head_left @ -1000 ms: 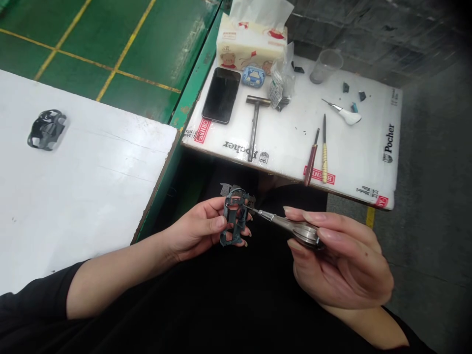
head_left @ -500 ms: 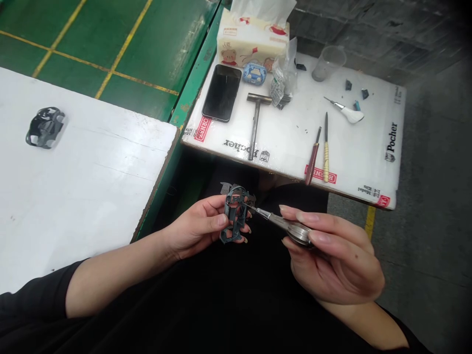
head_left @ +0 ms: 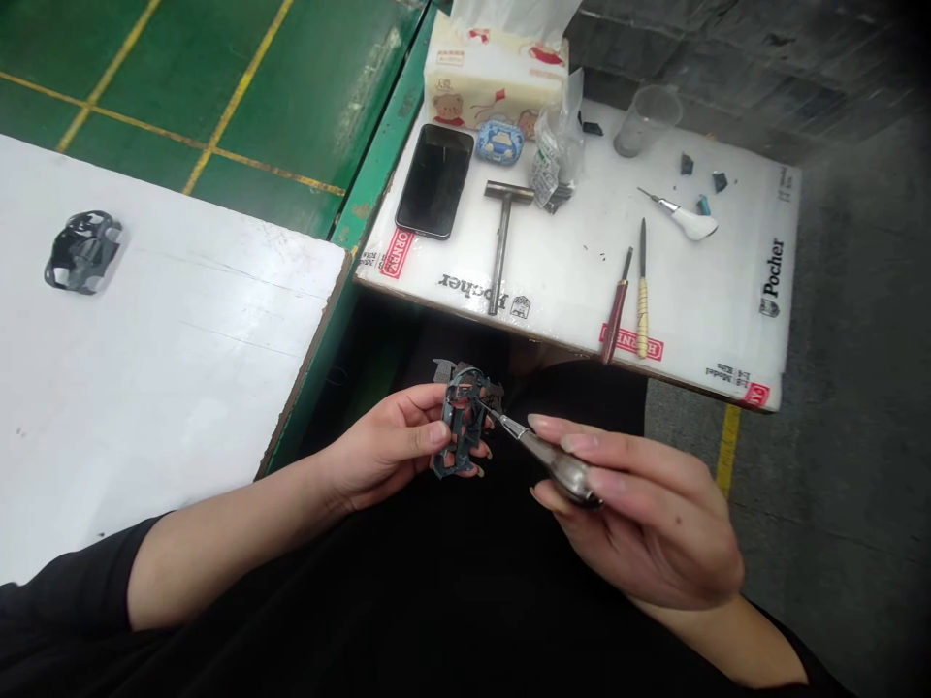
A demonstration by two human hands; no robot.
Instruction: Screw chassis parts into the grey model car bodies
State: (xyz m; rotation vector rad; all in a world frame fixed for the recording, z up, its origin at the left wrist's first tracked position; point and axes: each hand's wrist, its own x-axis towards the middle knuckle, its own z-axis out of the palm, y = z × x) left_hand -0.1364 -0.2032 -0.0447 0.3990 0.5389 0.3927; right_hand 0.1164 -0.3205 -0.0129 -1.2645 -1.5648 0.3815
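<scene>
My left hand (head_left: 397,436) is closed around a dark grey model car shell (head_left: 460,436), an open frame with gaps through which my fingers show. The thumb presses on its near side. My right hand (head_left: 647,504) grips a screwdriver-like tool (head_left: 560,463) with a thin shaft and a rounded metallic handle. Its tip meets the upper part of the shell; whether it goes into an opening is too small to tell. Both hands are above my lap, in front of the small table.
On the white foam-covered table (head_left: 553,271) lie a phone (head_left: 434,181), a T-shaped metal tool (head_left: 501,247), a file (head_left: 643,291), a red-handled tool (head_left: 617,308), a white-handled tool (head_left: 684,219), a plastic cup (head_left: 647,121) and a tissue pack (head_left: 495,78). Another car shell (head_left: 85,252) sits on the left board.
My right hand has moved left and slightly down, and the tool has turned in its fingers. The tip remains at the shell. My left hand has barely moved.
</scene>
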